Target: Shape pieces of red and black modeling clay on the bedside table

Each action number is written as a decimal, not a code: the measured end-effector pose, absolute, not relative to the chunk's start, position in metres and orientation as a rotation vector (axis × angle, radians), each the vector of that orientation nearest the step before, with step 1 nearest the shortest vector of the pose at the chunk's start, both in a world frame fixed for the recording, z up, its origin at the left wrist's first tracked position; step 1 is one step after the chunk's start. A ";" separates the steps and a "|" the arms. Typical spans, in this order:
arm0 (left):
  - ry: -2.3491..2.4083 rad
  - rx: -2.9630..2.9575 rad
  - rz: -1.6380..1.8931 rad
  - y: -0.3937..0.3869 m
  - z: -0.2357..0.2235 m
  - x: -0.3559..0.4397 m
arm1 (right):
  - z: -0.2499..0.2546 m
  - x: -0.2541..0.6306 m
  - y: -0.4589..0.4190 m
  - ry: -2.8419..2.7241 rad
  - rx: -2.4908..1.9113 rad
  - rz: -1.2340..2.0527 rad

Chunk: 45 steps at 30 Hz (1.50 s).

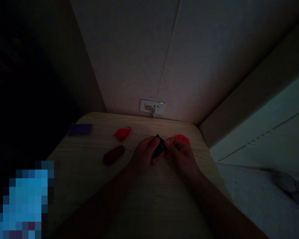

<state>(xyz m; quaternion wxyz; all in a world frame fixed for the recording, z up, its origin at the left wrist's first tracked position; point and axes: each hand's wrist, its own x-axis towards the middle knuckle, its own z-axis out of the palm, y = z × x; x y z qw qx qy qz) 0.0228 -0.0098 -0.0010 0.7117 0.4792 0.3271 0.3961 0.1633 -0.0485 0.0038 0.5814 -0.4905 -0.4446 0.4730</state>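
Note:
In dim light both my hands meet over a pale wooden table (144,205). My left hand (143,153) and my right hand (180,153) are closed with pinched fingers on a small dark folded object (158,146) held between them, just above the tabletop. What the dark object is I cannot make out. A red item (183,137) lies right behind my right hand, partly hidden by it.
A crumpled red piece (123,132) and a dark red oblong object (113,155) lie left of my hands. A purple flat item (80,129) sits at the table's far left corner. A wall socket (152,107) with a plug is behind. A bed lies to the right.

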 end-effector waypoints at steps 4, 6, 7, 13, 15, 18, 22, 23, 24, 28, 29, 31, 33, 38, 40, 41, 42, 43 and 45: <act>0.763 1.138 0.873 -0.012 -0.004 0.018 | 0.009 0.161 -0.052 -1.310 -1.293 0.952; 0.777 1.157 0.874 -0.014 -0.005 0.016 | 0.011 0.161 -0.053 -1.416 -1.341 0.876; 0.779 1.167 0.874 -0.015 -0.006 0.016 | 0.012 0.161 -0.054 -1.454 -1.356 0.837; 0.793 1.078 0.894 -0.014 -0.008 0.019 | 0.007 0.158 -0.053 -1.432 -1.333 0.902; 0.770 0.970 0.865 -0.011 -0.007 0.019 | 0.001 0.158 -0.051 -1.311 -1.273 1.008; 0.619 0.780 0.797 -0.004 -0.003 0.015 | -0.006 0.161 -0.043 -1.036 -1.148 1.147; 0.476 0.728 0.809 0.000 0.007 0.008 | -0.004 0.168 -0.035 -0.781 -1.048 1.175; 0.484 0.752 0.839 0.000 0.008 0.008 | -0.004 0.169 -0.034 -0.764 -1.056 1.155; 0.499 0.781 0.873 -0.001 0.008 0.009 | -0.003 0.169 -0.034 -0.758 -1.072 1.137; 0.582 0.915 1.001 -0.001 0.003 0.014 | -0.006 0.168 -0.035 -0.795 -1.137 1.117; 0.605 0.943 1.038 -0.001 0.001 0.015 | -0.008 0.167 -0.036 -0.805 -1.143 1.118; 0.645 0.979 1.099 0.001 -0.003 0.015 | -0.010 0.166 -0.036 -0.839 -1.146 1.112; 0.678 0.994 1.134 0.002 -0.005 0.014 | -0.010 0.163 -0.038 -0.898 -1.161 1.120; 0.928 1.169 1.279 -0.001 -0.001 0.010 | -0.005 0.152 -0.047 -1.039 -1.220 1.148; 0.953 1.231 1.291 -0.004 0.002 0.010 | -0.004 0.149 -0.049 -1.079 -1.237 1.113; 0.946 1.251 1.273 -0.005 0.004 0.010 | -0.004 0.149 -0.050 -1.104 -1.247 1.085; 0.941 1.271 1.246 -0.006 0.005 0.011 | -0.004 0.149 -0.051 -1.142 -1.263 1.044; 0.945 1.294 1.212 -0.006 0.006 0.011 | -0.005 0.150 -0.051 -1.191 -1.283 0.997; 0.978 1.319 1.162 -0.006 0.007 0.012 | -0.006 0.152 -0.052 -1.276 -1.314 0.911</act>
